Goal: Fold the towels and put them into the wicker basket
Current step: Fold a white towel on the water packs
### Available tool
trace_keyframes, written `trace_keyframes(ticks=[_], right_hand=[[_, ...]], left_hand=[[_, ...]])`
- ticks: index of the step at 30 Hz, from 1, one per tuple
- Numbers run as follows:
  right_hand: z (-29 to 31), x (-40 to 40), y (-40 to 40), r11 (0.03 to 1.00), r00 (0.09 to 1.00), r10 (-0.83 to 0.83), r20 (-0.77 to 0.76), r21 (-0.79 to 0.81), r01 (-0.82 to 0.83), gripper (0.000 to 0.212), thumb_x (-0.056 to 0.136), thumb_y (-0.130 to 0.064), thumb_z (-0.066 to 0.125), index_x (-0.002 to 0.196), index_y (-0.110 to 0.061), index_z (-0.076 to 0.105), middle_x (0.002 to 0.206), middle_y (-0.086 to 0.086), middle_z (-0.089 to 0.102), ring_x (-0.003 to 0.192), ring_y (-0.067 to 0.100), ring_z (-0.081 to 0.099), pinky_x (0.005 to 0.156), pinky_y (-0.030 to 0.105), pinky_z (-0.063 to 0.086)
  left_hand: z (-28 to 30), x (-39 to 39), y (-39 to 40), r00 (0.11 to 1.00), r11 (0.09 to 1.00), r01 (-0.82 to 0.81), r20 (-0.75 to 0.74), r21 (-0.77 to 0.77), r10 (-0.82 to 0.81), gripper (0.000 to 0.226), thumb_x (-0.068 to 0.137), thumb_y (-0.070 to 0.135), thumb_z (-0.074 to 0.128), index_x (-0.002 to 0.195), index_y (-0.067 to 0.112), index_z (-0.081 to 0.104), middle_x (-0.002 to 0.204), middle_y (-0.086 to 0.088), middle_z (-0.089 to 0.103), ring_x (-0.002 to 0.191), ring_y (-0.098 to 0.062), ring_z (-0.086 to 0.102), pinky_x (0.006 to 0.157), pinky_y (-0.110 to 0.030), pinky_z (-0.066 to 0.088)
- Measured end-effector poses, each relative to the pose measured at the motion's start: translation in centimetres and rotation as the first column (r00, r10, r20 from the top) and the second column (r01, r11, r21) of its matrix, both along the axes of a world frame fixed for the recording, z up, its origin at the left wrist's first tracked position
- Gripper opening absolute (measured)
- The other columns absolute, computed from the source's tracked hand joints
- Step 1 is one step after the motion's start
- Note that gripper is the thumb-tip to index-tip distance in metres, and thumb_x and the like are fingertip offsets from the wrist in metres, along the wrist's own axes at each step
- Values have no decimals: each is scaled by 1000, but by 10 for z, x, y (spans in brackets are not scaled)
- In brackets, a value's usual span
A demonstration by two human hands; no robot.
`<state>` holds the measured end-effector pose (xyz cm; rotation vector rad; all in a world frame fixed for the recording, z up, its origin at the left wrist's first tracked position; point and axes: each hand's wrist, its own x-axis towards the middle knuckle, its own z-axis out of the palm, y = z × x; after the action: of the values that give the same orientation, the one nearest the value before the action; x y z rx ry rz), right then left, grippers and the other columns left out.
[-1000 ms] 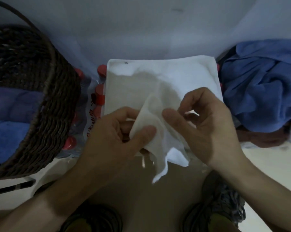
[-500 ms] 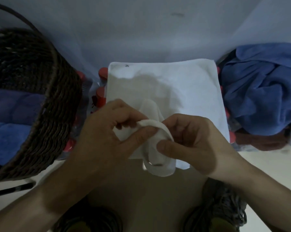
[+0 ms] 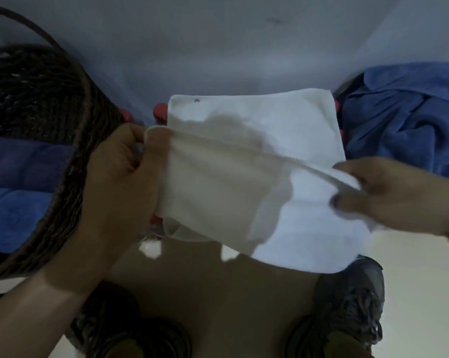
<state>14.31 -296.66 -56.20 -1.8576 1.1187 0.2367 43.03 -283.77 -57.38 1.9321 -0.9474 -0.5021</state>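
Nearest, between both hands, a small white towel hangs stretched, its long axis running from the left hand across to the right hand. The left hand pinches one upper corner with curled fingers; the right hand pinches the opposite corner between thumb and fingers, blurred. The cloth is thin and limp, and its lower edge droops toward the shoes on the floor. Just beyond the hands lies a folded white towel, flat and square, resting on red-capped bottles. The wicker basket, dark and coarsely woven, sits just left of the left hand, the nearer one, with folded blue towels inside. Past the right hand lies a crumpled blue towel, soft and plush.
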Motion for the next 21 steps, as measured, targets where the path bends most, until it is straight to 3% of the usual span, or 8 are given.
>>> trace_keyframes(ticks=[2,4,8,12,15,17,19,21], right_hand=[[3,-12,-6,961,934,-255,251,171,216,9,85,-25,73,94,-25,69,79,28,62,65,54,57,54,68,52],[4,-14,-9,869,756,-481,445,358,342,29,82,-26,77,107,-13,69,94,36,63,73,61,59,58,79,46],[5,-1,-17,728,507,-666,548,625,281,33,84,-18,67,116,-11,66,103,9,73,88,21,72,73,34,60],[-6,5,-21,490,370,-858,356,785,379,44,87,-22,63,129,-9,63,117,9,72,107,22,70,81,36,59],[-16,24,-22,503,333,-864,377,611,611,31,94,-33,63,116,-11,70,109,5,75,100,23,72,77,39,60],[-24,41,-24,561,352,-781,516,330,759,35,97,-35,58,86,-3,67,80,4,71,74,20,67,67,32,55],[-34,55,-26,591,503,-616,606,-66,804,46,99,-37,50,68,-4,47,59,1,44,55,11,42,51,26,35],[-43,63,-32,552,603,-531,595,-296,779,40,101,-37,43,68,-14,42,58,-11,40,50,2,36,48,20,32]], left_hand=[[-4,4,-3,999,1000,-23,-37,2,23,37,98,42,49,93,8,61,80,-18,61,58,-13,52,52,-35,48],[-8,6,-5,1000,1000,-10,-25,-2,10,36,98,41,49,96,7,61,77,-9,61,59,-1,52,50,-21,43],[-21,9,-10,1000,1000,-15,-25,18,16,31,98,37,52,97,8,62,84,-15,64,62,-1,52,54,-21,44],[-35,22,-19,990,994,-108,-85,36,111,34,97,39,53,100,6,62,91,-12,65,69,-6,52,65,-23,46],[-39,27,-31,992,993,-118,-51,-23,116,36,98,36,52,93,1,59,75,-4,57,60,-1,46,56,-13,38],[-41,28,-41,991,988,-130,-46,-77,127,28,98,34,53,91,7,58,71,7,55,58,6,48,57,-9,38],[-47,30,-50,990,988,-139,-18,-74,138,24,98,35,52,94,12,57,75,12,56,63,7,52,60,-10,41],[-52,33,-59,990,989,-133,26,-70,135,20,98,33,52,95,14,56,77,14,57,66,8,53,61,-6,41]])
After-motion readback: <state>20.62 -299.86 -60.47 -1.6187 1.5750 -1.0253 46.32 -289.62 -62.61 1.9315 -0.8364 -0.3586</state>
